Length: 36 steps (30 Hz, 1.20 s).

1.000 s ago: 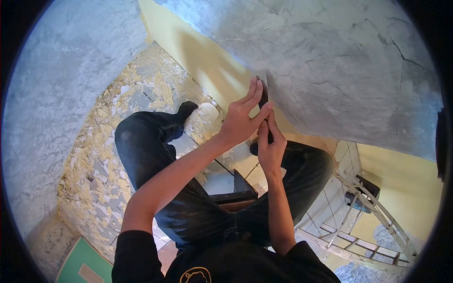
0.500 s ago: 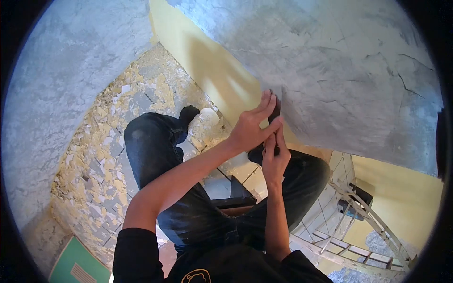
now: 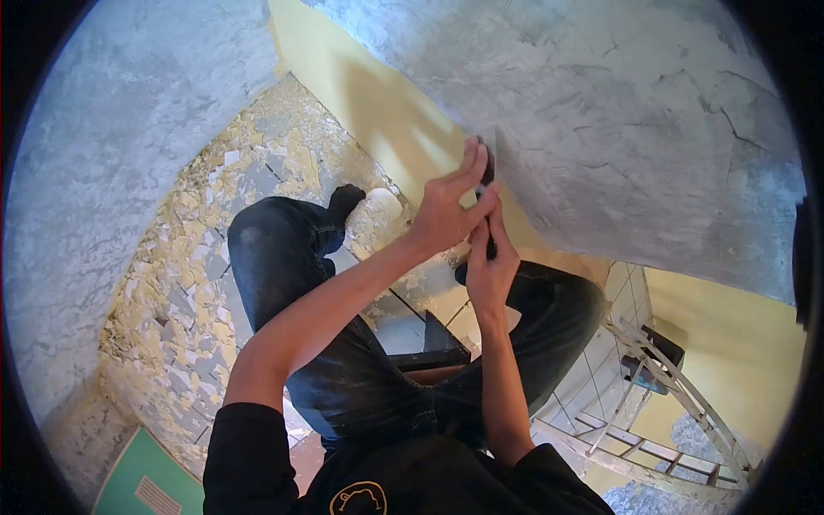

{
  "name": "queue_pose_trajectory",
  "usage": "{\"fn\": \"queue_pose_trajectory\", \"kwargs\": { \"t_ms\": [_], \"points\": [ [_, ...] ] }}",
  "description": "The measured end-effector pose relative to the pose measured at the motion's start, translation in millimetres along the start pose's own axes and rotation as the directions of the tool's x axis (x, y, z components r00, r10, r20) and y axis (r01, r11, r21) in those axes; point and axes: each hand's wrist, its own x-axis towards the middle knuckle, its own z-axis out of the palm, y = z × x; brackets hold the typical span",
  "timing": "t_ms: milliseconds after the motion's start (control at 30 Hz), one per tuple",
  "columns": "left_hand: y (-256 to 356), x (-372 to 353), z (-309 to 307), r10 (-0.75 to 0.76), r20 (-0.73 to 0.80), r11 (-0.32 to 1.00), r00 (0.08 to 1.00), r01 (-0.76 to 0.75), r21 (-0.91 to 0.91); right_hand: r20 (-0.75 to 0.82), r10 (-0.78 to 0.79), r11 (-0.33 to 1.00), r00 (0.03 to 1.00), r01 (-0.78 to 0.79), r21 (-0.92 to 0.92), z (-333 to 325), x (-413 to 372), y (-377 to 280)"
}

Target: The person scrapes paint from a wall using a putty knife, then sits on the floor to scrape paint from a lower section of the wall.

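Both hands are on a dark-handled scraper, its flat edge against the wall where grey surface meets yellow paint. My left hand has its fingers laid along the scraper's upper part, thumb pressed towards its lower part. Below it, my right hand is closed round the dark handle, part of which shows between the fingers. The yellow paint strip runs along the bottom of the wall, with shadows of the hands on it. Rough grey wall spreads above and to the right.
Paint flakes cover the floor at left. My bent legs are spread beneath my arms, with a dark angular object between them. A ladder leans at lower right. A green board lies at lower left.
Both hands and the scraper have shifted slightly up and left along the wall. More of the dark handle shows in my right hand.
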Motion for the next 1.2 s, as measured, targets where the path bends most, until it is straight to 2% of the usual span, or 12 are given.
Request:
{"fn": "queue_pose_trajectory", "kwargs": {
  "t_ms": [33,100,267,367,467,567,700,767,900,967,1100,1200],
  "points": [
    [2,-3,-1,0.043,0.048,0.999,0.998,-0.043,0.011,-0.001,-0.009,1.0,1.0,0.009,0.002,-2,-2,-1],
    [1,1,-3,0.088,0.085,0.996,0.992,-0.09,0.023,0.007,0.195,0.972,0.981,-0.194,0.131,-5,-7,1],
    [-6,4,-3,0.003,0.064,0.999,0.998,-0.001,-0.039,0.044,0.176,0.982,0.983,-0.179,0.067,0,5,-7],
    [-1,-1,-5,-0.012,0.118,0.999,0.993,0.017,-0.049,-0.002,-0.018,1.0,1.0,0.018,-0.007,1,-2,1],
    [-4,2,-2,0.113,0.104,0.991,0.988,-0.12,0.063,-0.01,0.112,0.993,0.994,-0.111,0.046,-1,-3,1],
    [-9,8,-5,0.024,0.062,0.998,0.998,-0.028,0.049,0.028,0.181,0.981,0.983,-0.182,0.064,10,5,4],
    [-6,5,-9,-0.008,0.098,1.0,0.995,0.011,-0.023,-0.001,0.066,0.997,0.998,-0.066,0.048,10,2,0],
    [-3,-2,-7,0.029,0.162,0.999,0.986,-0.026,-0.022,0.017,0.192,0.975,0.981,-0.193,0.113,-1,-6,-14],
    [-7,6,-5,0.09,0.136,0.991,0.987,-0.101,0.082,-0.009,0.179,0.97,0.984,-0.175,0.171,8,4,-2],
    [-13,12,-9,0.038,0.073,0.997,0.997,-0.043,0.066,0.033,0.121,0.991,0.992,-0.122,0.045,18,10,8],
    [-9,7,-8,-0.015,0.083,0.999,0.996,0.013,0.035,0.044,0.069,0.997,0.997,-0.071,0.039,12,9,5],
    [-2,-2,-2,0.111,0.116,0.993,0.987,-0.115,0.031,-0.046,-0.123,0.992,0.991,0.121,-0.042,0,-2,12]
  ]
}}
